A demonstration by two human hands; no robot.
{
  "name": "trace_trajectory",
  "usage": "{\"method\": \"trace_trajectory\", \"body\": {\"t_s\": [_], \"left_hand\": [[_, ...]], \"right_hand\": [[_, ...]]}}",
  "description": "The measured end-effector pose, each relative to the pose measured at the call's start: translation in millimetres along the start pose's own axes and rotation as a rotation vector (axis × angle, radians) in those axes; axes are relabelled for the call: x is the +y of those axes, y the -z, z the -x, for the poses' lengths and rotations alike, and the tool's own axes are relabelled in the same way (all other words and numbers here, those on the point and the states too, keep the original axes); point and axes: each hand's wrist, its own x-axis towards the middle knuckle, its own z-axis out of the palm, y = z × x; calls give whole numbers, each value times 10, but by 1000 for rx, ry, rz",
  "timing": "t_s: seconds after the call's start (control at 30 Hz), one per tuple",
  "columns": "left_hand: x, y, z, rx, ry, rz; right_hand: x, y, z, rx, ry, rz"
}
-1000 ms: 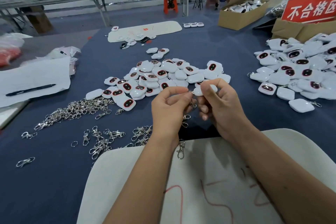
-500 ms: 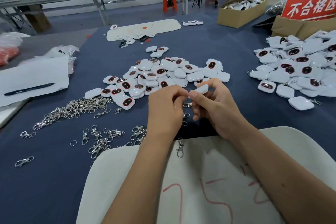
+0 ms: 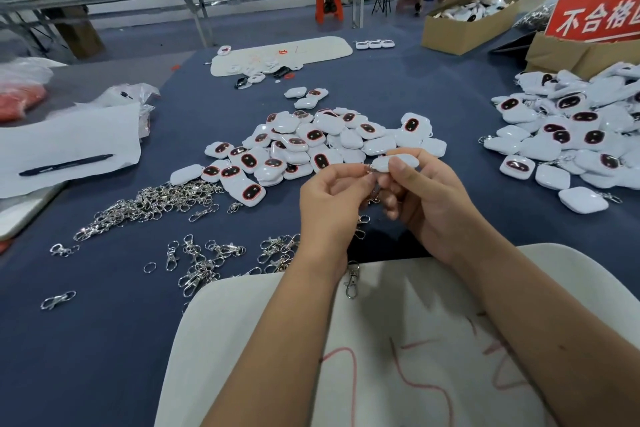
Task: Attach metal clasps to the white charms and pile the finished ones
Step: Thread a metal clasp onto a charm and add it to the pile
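My right hand point(image 3: 429, 204) pinches a white charm point(image 3: 394, 162) between thumb and fingers, above the blue table. My left hand point(image 3: 329, 204) pinches a metal clasp point(image 3: 370, 169) at the charm's left end; most of the clasp is hidden between my fingers. Behind my hands lies a pile of loose white charms point(image 3: 311, 146), several with dark oval faces. At the right sits a second pile of white charms with clasps point(image 3: 571, 135). Loose metal clasps point(image 3: 149, 204) are heaped at the left, and more clasps point(image 3: 207, 256) are scattered nearer me.
A white board point(image 3: 398, 340) with red marks lies under my forearms, one clasp point(image 3: 351, 282) on its edge. White paper with a black pen point(image 3: 65, 165) lies at the left. Cardboard boxes point(image 3: 464, 24) and a red sign point(image 3: 595, 15) stand at the back right.
Both hands stayed together over the table. The charm in my right hand has turned to lie flatter, and my left fingers shifted to its left end with the clasp.
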Motion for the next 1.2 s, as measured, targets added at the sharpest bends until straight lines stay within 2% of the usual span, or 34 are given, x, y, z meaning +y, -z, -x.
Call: {"method": "trace_trajectory", "body": {"t_s": [0.2,0.43,0.67,0.77,0.9,0.97,1.1,1.2], "left_hand": [[18,19,-1,37,-23,80],[-11,35,-36,132,-273,-156],[-24,125,-42,79,-499,-493],[4,161,-44,4,-620,-773],[16,196,-86,-56,-659,-1054],[9,208,-76,-47,-615,-978],[12,123,-41,70,-258,-409],[18,81,-16,17,-22,-59]], "right_hand": [[-2,-6,13,17,6,34],[29,-29,8,39,-4,66],[67,-7,0,91,37,130],[83,-3,8,101,96,271],[125,-14,18,75,197,505],[127,-11,15,89,203,497],[58,16,-4,58,76,158],[33,18,-11,7,12,30]]}}
